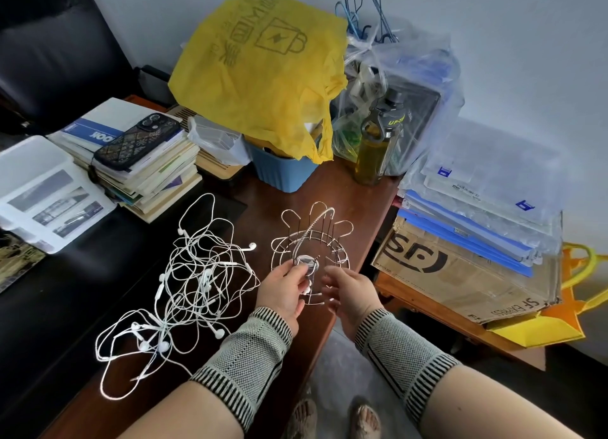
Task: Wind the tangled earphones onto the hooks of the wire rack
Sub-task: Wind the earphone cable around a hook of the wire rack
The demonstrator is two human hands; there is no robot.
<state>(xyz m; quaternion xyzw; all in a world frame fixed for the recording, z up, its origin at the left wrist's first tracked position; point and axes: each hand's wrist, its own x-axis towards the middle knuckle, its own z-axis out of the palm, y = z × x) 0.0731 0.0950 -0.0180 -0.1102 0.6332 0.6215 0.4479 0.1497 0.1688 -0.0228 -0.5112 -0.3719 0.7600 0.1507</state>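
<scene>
Earphones (184, 287) lie in a loose white tangle on the dark bench (348, 195), just left of the wire rack (311, 241), which stands near the bench's right edge with its looped hooks rising round a ring. Both hands are at the rack's near side: the left hand (284, 290) pinches a small wound coil of cable (307, 262) against the wire, its plug poking out to the right, while the right hand (348, 290) sits just beside it with fingers loosely curled, apparently empty, though I cannot tell whether it touches the rack. The step in hand looks like seating this one wound set on a hook. To do it well, keep the coil pinched flat so it does not spring open, let the right hand steady the light rack, and slip the loop fully over a hook before letting go. The heap still holds several sets; tease out one cable at a time rather than pulling hard.
</scene>
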